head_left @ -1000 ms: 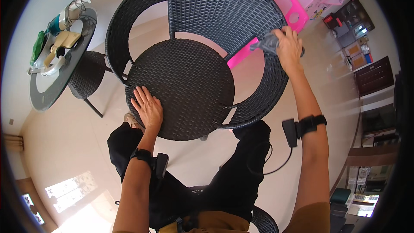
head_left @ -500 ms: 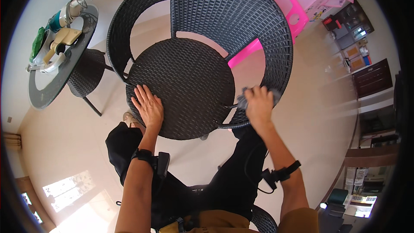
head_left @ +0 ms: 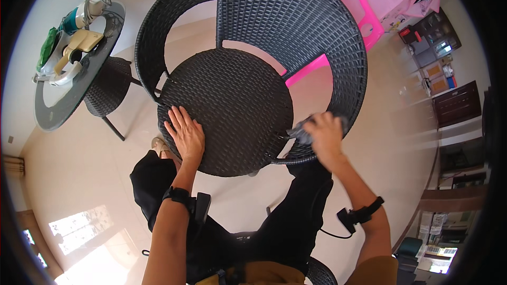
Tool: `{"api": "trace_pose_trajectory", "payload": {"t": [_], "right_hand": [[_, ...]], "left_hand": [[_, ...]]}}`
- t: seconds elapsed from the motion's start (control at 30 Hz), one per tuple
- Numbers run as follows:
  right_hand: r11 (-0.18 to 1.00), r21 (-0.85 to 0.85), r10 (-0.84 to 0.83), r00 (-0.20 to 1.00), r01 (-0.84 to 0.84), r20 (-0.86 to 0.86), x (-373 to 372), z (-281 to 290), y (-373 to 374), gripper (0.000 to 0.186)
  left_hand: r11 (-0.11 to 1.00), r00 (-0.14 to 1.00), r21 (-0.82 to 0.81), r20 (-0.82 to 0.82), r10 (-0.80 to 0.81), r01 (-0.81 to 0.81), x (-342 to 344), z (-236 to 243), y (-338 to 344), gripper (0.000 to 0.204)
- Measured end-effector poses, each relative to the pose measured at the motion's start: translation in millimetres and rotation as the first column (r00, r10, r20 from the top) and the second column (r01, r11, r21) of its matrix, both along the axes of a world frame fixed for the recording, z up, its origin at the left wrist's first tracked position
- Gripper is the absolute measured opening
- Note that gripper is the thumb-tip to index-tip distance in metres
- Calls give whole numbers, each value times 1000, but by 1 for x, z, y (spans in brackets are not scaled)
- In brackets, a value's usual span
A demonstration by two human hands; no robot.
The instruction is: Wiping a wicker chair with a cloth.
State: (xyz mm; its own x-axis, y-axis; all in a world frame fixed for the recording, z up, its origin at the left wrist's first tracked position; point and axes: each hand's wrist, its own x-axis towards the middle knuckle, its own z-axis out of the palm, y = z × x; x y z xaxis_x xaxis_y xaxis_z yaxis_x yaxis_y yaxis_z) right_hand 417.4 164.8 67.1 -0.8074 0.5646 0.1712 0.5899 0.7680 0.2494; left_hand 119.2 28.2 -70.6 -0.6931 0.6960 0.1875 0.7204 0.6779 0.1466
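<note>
A black woven wicker armchair (head_left: 227, 108) with a round seat and a curved back stands before me. My left hand (head_left: 187, 133) lies flat on the near left edge of the seat, fingers spread. At the right armrest, my right hand (head_left: 326, 136) is closed around a grey cloth (head_left: 302, 133) and presses it against the woven band near its front end. Part of the cloth sticks out on both sides of the fingers; the rest is hidden under the hand.
To the left, a glass-topped oval table (head_left: 53, 115) carries a handheld appliance (head_left: 87, 15), a green packet (head_left: 46, 48) and other items. A pink plastic chair (head_left: 364, 18) stands behind the wicker one. A brown door (head_left: 457, 104) and shelves are at far right.
The chair appears shifted slightly right and down in view. My right hand has slid a little with the cloth along the armrest. The left hand stays on the seat.
</note>
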Motion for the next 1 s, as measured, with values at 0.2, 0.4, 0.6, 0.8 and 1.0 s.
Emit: {"api": "trace_pose_trajectory", "payload": {"t": [0.2,0.4,0.6,0.8,1.0], "right_hand": [[948,312,-29,990,71,-137,-12,57,113,22],[864,390,-154,905,318,-397,-86,48,189,23],[930,276,-85,872,243,-482,-143,1,206,26],[972,231,51,935,34,-350,-136,-2,209,26],[923,340,-77,952,180,-296,-72,26,169,29]], "left_hand": [[1000,1000,-23,4,-3,3,2,1,3,56],[999,999,-47,34,-9,10,5,5,5,57],[998,1000,-70,29,-4,6,2,5,4,57],[998,999,-66,50,-12,16,7,7,7,57],[999,1000,-35,21,-14,15,4,7,3,56]]}}
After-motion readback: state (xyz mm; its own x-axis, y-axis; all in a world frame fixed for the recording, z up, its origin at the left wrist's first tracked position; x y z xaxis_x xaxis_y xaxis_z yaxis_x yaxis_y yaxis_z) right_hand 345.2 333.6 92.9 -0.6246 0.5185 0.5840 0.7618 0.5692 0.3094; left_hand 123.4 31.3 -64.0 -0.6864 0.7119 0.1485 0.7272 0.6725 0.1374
